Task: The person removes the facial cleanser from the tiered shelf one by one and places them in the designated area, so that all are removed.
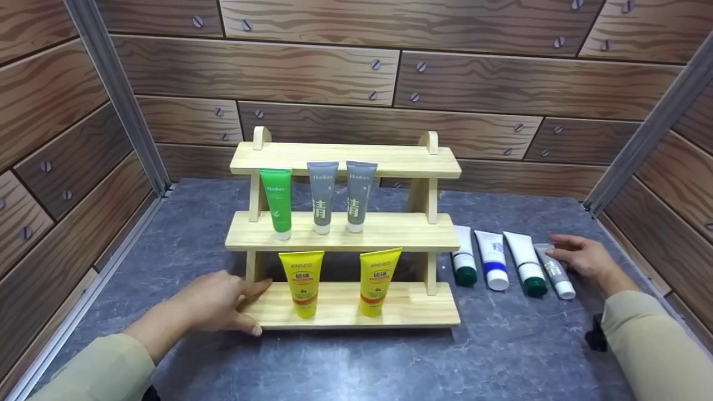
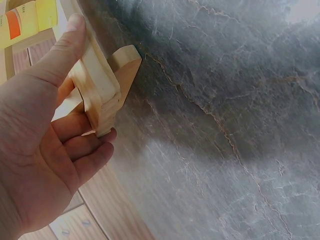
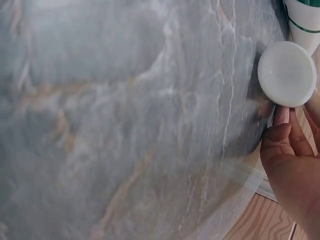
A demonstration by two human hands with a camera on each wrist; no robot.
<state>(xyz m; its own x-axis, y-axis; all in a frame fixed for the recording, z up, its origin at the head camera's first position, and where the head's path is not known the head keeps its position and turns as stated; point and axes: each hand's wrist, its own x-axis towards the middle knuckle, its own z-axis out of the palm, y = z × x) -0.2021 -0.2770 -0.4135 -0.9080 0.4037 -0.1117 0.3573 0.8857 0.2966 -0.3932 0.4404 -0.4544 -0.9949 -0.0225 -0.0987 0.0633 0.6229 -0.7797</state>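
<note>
My left hand (image 1: pixel 220 301) grips the left end of the bottom board of a three-tier wooden display rack (image 1: pixel 348 234). In the left wrist view the thumb lies along the board and the fingers (image 2: pixel 90 145) curl round its end. Two yellow tubes (image 1: pixel 301 284) stand cap-down on the bottom tier. On the middle tier stand a green tube (image 1: pixel 277 203) and two grey-blue tubes (image 1: pixel 322 196). My right hand (image 1: pixel 590 262) is at the right side of a grey tube (image 1: pixel 555 271) lying on the table, fingertips right at its edge. Its white cap (image 3: pixel 287 74) shows large in the right wrist view.
Left of the grey tube lie several white tubes in a row, one with a blue band (image 1: pixel 492 260), others with dark green caps (image 1: pixel 535 286). The top tier (image 1: pixel 345 159) has two rounded wooden end pieces. Wood-patterned panels (image 1: pixel 334 72) wall in the grey marbled table (image 1: pixel 356 362).
</note>
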